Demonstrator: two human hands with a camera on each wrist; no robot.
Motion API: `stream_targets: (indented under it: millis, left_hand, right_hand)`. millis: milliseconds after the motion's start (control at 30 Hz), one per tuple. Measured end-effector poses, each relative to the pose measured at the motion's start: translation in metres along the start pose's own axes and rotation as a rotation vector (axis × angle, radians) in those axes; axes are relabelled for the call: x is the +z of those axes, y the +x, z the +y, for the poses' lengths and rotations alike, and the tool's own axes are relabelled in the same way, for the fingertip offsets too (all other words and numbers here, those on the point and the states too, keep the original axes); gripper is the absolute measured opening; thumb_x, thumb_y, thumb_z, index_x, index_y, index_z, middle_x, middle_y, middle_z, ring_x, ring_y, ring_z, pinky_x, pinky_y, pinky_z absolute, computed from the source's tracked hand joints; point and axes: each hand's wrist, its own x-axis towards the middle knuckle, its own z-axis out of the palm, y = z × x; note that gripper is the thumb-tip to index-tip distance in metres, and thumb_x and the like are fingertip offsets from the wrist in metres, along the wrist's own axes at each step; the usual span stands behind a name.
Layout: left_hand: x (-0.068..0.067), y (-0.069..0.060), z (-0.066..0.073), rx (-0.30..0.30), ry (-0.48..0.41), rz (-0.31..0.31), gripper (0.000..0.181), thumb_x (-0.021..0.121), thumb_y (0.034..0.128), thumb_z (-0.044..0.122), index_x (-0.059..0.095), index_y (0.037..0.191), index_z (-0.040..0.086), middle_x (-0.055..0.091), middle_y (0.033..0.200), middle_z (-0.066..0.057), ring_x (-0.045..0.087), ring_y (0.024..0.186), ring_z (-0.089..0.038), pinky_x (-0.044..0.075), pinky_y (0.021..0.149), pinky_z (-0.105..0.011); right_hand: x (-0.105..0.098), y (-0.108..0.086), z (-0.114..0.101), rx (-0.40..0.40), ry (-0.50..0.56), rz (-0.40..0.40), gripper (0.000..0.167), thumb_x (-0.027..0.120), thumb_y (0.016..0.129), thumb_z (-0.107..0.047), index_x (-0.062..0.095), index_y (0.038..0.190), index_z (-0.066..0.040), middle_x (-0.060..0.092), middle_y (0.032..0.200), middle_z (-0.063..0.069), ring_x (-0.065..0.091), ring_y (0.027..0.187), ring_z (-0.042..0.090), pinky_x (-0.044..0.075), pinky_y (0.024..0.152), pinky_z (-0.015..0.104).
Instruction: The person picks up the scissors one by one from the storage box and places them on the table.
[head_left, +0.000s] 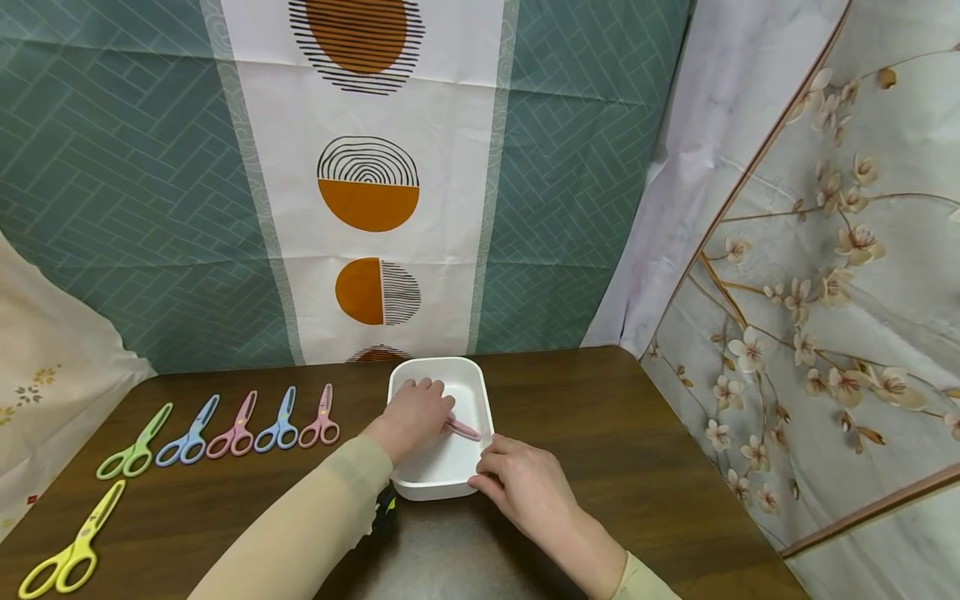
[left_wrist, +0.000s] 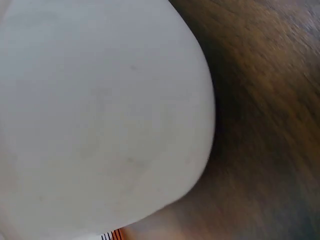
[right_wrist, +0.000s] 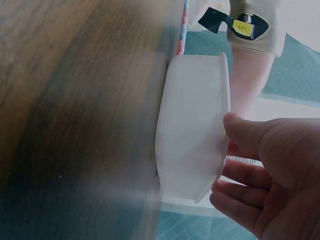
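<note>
A white plastic bin stands on the wooden table, its side close up in the left wrist view. My left hand reaches down into it, fingers bent, and appears to grip a pair of pink scissors. Only a slim pink part of them shows to the right of the fingers; the hand hides the rest. My right hand holds the bin's right rim near the front corner. In the right wrist view, its thumb lies against the rim and the other fingers are bent beside it.
Along the table's left lie green scissors, blue scissors, pink scissors, more blue scissors and smaller pink scissors. Yellow scissors lie nearer the front. Patterned curtains hang behind the table.
</note>
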Motion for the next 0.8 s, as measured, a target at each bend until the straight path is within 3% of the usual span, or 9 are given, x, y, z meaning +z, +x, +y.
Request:
stream_targets:
  millis: [133,333,500,800]
  left_hand:
    - [-0.001,-0.003,-0.003,-0.004,-0.054,-0.031,0.027,0.081,0.1023,0.033,0.073,0.113,0.01,0.064,0.102,-0.011,0.065,0.095,-0.031,0.057,0.088,-0.049]
    - [-0.012,-0.004,-0.008,-0.017,-0.235,-0.209,0.011,0.077,0.1028,0.016,0.07,0.112,0.015,0.065,0.098,-0.004,0.067,0.088,-0.029,0.057,0.089,-0.048]
    - [-0.022,-0.008,-0.013,-0.025,-0.315,-0.317,0.027,0.076,0.0967,0.003,0.071,0.117,0.021,0.066,0.105,-0.002,0.063,0.092,-0.026,0.055,0.091,-0.047]
    - [-0.024,-0.016,-0.015,0.008,-0.315,-0.241,0.026,0.068,0.1035,-0.001,0.074,0.119,0.019,0.065,0.102,-0.008,0.062,0.092,-0.029,0.056,0.091,-0.048]
  right_hand:
    - [0.0,0.0,0.0,-0.001,0.003,-0.003,0.016,0.093,0.088,-0.03,0.079,0.086,-0.022,0.068,0.092,-0.012,0.063,0.079,0.006,0.055,0.066,0.029]
    - [0.0,0.0,0.001,0.001,0.005,-0.001,0.016,0.093,0.089,-0.03,0.079,0.086,-0.022,0.068,0.091,-0.012,0.063,0.079,0.006,0.055,0.066,0.029]
    - [0.0,0.0,0.001,0.002,0.006,-0.001,0.016,0.093,0.089,-0.03,0.079,0.086,-0.022,0.068,0.091,-0.013,0.063,0.079,0.005,0.055,0.067,0.029]
    - [0.0,0.0,0.001,-0.004,0.007,0.001,0.016,0.092,0.09,-0.03,0.079,0.087,-0.022,0.069,0.093,-0.012,0.064,0.081,0.005,0.056,0.068,0.029]
